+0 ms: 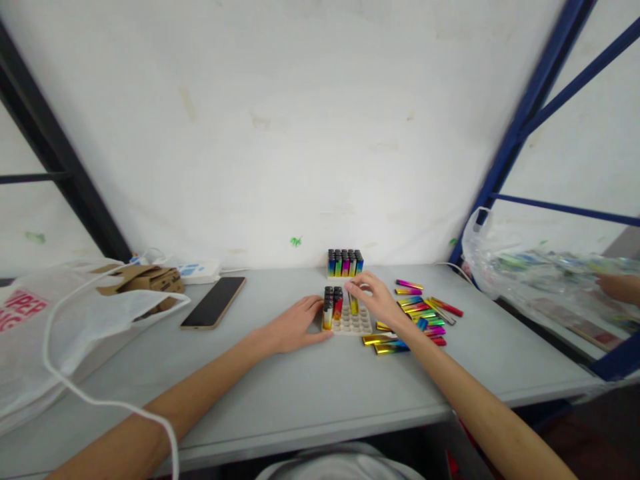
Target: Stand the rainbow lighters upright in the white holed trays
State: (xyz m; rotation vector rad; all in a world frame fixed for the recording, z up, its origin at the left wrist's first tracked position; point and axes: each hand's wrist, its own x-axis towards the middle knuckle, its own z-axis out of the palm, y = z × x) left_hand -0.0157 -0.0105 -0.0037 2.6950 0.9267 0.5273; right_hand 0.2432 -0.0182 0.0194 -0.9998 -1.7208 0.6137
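My left hand (299,327) holds the left side of a white tray (356,328) with round holes, thumb at its front corner and fingers farther back. Several lighters with black tops stand upright in the tray's left part, among them a yellow-white lighter (327,319) and a red lighter (338,308). My right hand (373,297) is closed in a pinch on the upper end of a yellow lighter (355,307), upright over the tray's back middle holes. Whether its base sits in a hole I cannot tell. Loose shiny lighters (419,308) lie in a pile right of the tray.
A second block of upright lighters (345,264) stands near the wall. On the left are a phone (215,303), a white power strip (199,271), a cardboard box (150,283) and a plastic bag (95,327). Beyond the blue frame (505,153), another person's hand (620,288) shows.
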